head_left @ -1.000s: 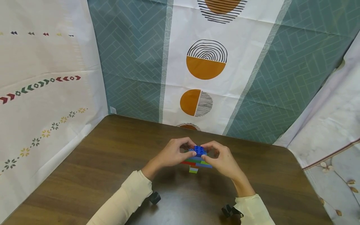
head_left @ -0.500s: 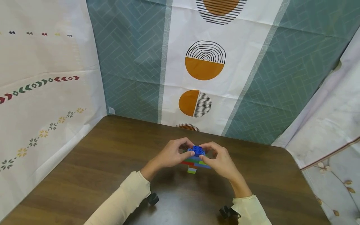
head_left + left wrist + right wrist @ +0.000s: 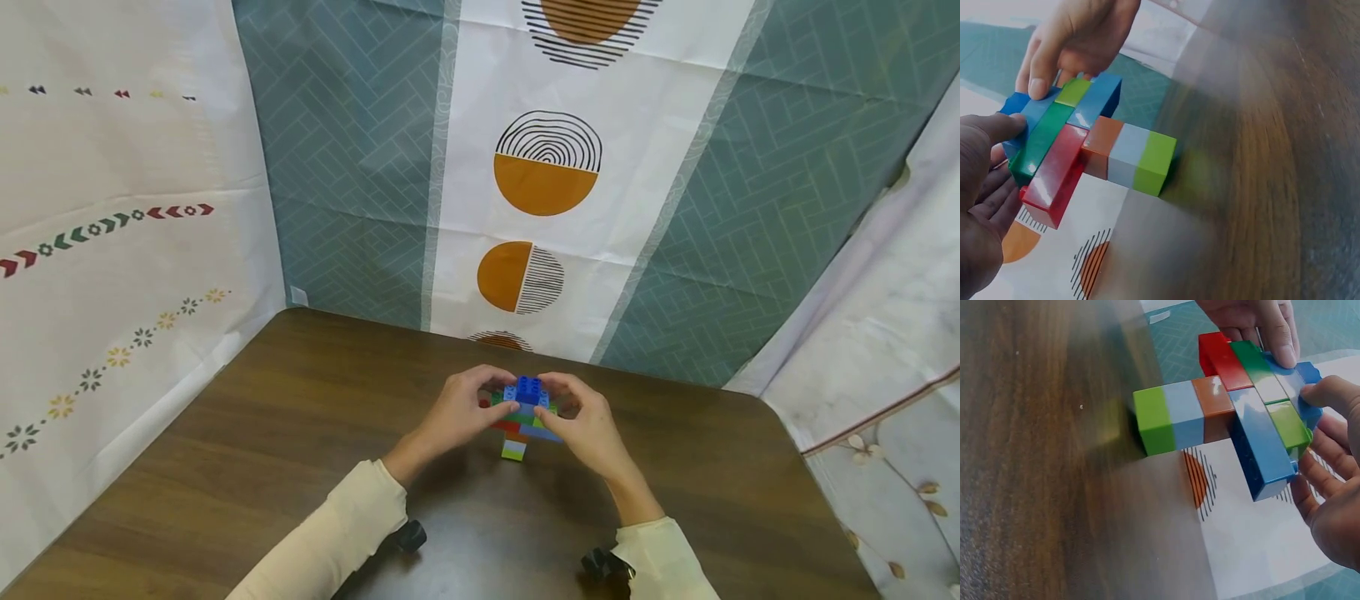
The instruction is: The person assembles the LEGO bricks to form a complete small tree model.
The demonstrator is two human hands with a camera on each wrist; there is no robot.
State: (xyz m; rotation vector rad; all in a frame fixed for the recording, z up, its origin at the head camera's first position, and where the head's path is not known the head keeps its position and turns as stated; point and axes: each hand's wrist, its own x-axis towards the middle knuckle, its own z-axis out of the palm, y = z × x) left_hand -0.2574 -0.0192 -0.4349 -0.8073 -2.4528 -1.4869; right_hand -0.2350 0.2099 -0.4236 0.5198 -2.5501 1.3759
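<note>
A small tower of coloured bricks (image 3: 522, 423) stands on the dark wooden table (image 3: 247, 450), its light green foot brick (image 3: 1155, 162) down on the wood. Above the foot come a pale blue brick (image 3: 1184, 412), an orange brick (image 3: 1213, 403), then crossed red (image 3: 1054, 178), green (image 3: 1041, 140) and long blue (image 3: 1263, 447) bricks. A blue studded brick (image 3: 528, 388) tops it. My left hand (image 3: 504, 396) pinches the upper layers from the left. My right hand (image 3: 551, 402) pinches them from the right, its fingertips on the top bricks.
Patterned cloth walls (image 3: 547, 167) close the table in at the back, left and right. Black wrist mounts (image 3: 411, 535) show under both cream sleeves. The table's rounded right corner (image 3: 772, 408) lies near the right hand.
Both hands have drawn slightly closer round the tower. The blue top brick sits a little higher and looks narrower in the head view.
</note>
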